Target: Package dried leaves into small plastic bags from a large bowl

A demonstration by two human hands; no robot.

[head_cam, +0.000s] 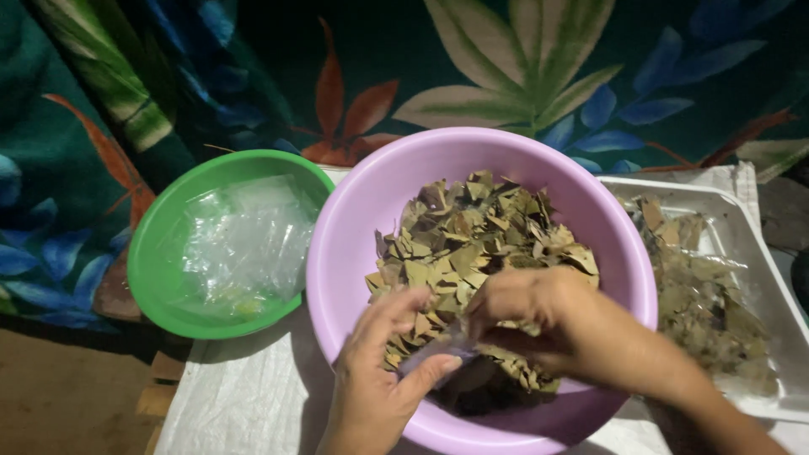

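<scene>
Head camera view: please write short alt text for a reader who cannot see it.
Two hands, left hand and right hand, hold a small clear bag over a lilac basin of dried leaves. A green bowl of clear bags sits left, a white tray of packed leaves right.

A lilac basin (354,227) holds olive-brown dried leaves (472,236), beside a green bowl (160,244), a white tray (758,253) and a teal leaf-patterned cloth (522,59).

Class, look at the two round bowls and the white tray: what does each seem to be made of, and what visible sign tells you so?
Purple bowl: likely plastic; smooth, even colour, soft sheen on its wall.
Green bowl: likely plastic too; glossy rolled rim, uniform colour.
White tray: perhaps foam or thin plastic; matt white, thin raised edge, hard to tell.
</scene>
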